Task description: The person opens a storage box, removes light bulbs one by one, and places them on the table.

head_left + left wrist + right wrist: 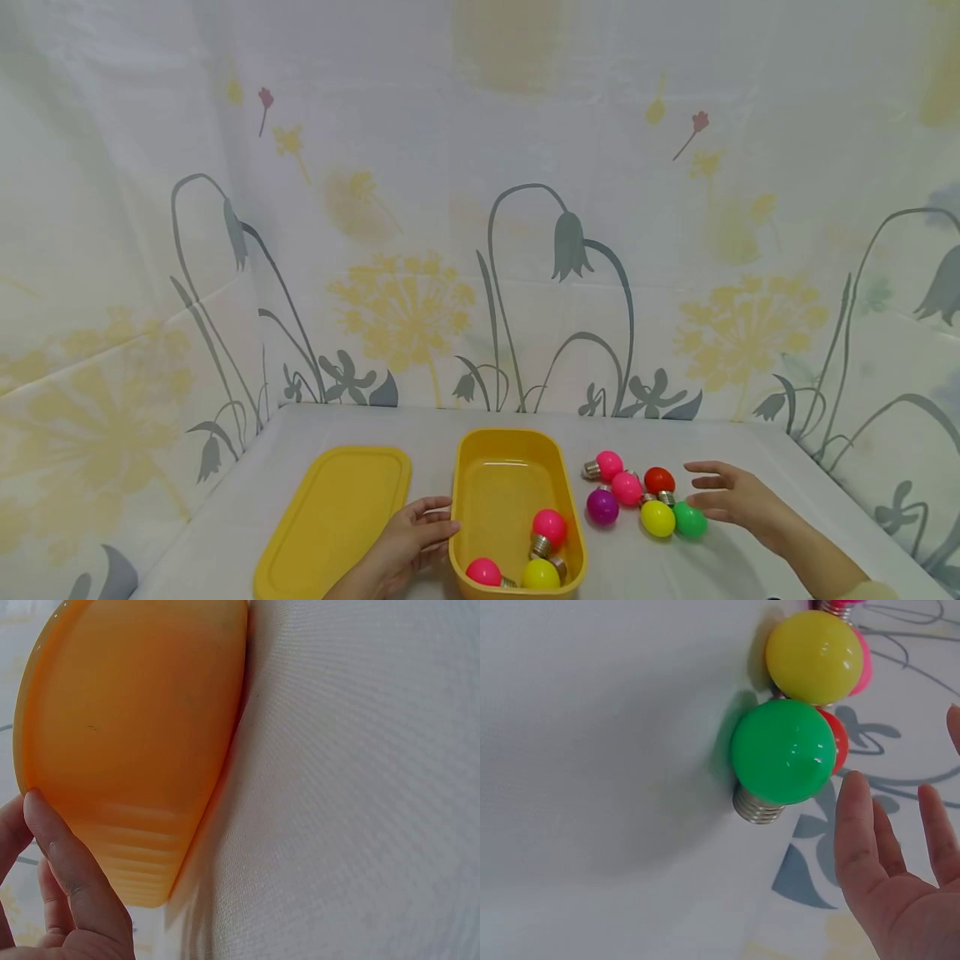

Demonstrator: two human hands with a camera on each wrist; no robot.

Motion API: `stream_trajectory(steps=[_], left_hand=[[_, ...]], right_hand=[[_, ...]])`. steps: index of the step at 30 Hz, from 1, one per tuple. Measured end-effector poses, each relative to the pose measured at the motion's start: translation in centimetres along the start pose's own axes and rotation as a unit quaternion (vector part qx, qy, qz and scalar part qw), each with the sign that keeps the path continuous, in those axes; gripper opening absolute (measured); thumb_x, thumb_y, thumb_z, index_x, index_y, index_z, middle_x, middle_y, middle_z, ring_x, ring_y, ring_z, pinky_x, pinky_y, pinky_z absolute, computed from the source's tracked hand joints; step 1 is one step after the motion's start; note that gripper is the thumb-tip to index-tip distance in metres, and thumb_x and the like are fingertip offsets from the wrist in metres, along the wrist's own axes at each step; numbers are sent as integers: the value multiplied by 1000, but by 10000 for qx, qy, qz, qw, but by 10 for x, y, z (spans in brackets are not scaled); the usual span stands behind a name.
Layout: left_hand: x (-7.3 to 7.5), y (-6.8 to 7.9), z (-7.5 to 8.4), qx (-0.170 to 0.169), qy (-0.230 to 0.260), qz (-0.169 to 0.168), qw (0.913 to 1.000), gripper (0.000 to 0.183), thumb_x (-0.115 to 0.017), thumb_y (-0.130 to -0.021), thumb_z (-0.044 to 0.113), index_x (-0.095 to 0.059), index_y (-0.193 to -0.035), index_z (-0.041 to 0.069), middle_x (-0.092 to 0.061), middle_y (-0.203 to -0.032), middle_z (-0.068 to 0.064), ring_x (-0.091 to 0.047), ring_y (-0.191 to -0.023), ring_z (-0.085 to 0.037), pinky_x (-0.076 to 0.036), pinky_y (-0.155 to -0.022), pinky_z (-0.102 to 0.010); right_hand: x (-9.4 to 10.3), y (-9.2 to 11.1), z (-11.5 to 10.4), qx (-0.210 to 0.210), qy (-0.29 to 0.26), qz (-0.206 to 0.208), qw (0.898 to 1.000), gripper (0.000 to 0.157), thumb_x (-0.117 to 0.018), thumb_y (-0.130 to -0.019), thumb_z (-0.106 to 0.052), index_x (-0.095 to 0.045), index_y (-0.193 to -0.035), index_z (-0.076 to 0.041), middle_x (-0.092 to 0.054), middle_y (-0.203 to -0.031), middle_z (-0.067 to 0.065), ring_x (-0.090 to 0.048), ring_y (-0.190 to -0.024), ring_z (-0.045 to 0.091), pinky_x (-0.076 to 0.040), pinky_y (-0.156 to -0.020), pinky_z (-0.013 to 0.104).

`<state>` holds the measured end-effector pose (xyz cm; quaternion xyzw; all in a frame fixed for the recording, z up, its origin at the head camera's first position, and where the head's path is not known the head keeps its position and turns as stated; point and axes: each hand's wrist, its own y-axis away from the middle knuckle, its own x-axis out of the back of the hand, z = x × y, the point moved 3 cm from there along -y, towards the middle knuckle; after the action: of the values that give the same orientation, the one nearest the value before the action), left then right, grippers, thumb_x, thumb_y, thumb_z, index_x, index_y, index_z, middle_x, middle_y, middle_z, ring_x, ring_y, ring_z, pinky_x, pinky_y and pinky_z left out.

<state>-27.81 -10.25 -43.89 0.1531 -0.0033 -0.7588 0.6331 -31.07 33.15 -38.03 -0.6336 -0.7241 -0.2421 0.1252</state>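
Note:
A yellow plastic box (511, 450) stands in the head view's lower middle. Inside lie two pink bulbs (550, 527) and a yellow bulb (540, 574). My left hand (408, 537) touches the box's left rim with fairly straight fingers; in the left wrist view a fingertip (36, 806) rests against the rim. To the right of the box sits a cluster of light bulbs: green (690, 519), yellow (657, 518), red (659, 480), purple (602, 506) and pink (627, 488). Beside the green bulb my right hand (738, 500) hovers with spread fingers, holding nothing.
Left of the box a flat yellow lid (337, 508) lies on the white-covered table (431, 433). A white cloth with printed flowers (510, 333) hangs behind the table and along its sides.

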Motion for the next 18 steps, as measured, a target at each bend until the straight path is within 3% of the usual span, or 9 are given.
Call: stream_trajectory(steps=[18], left_hand=[[0,0,0,-62,9,-20,10000,42,-68,-84,6,-50,-121,-5,-59,-92,-6,-61,-68,-11,-54,-65,-23]], right_hand=[[-27,-11,-27,288,-192,-108,9993,58,-66,-85,-10,-39,-133,7,-49,-120,30,-58,-96,29,-50,-84,44]])
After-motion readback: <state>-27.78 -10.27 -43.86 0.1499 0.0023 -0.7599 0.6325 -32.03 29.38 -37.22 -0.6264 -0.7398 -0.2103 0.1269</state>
